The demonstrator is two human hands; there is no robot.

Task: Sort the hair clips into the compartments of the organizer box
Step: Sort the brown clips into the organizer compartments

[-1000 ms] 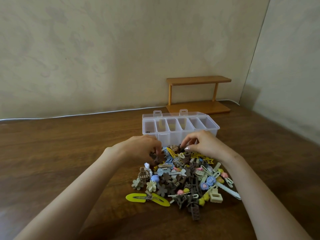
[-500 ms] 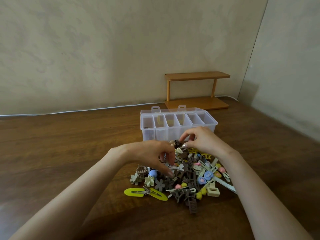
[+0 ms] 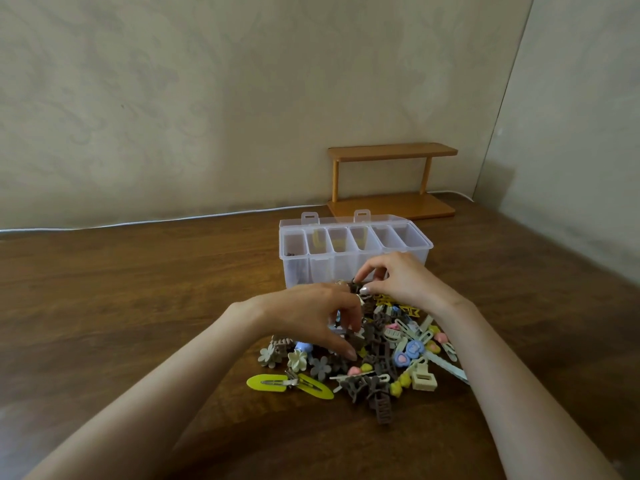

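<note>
Left hand [image 3: 308, 315], right hand [image 3: 401, 282]: curled fingers [image 3: 367, 271]

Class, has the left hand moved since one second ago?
Yes: the left hand drew back from the organizer box, toward the yellow clips.

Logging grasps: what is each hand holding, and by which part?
The right hand pinches a small dark brown hair clip by one end. The left hand reaches into the clip pile; any grip there cannot be told.

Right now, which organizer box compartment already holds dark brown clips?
The leftmost compartment of the organizer box: small dark pieces show inside it, none in the others.
</note>
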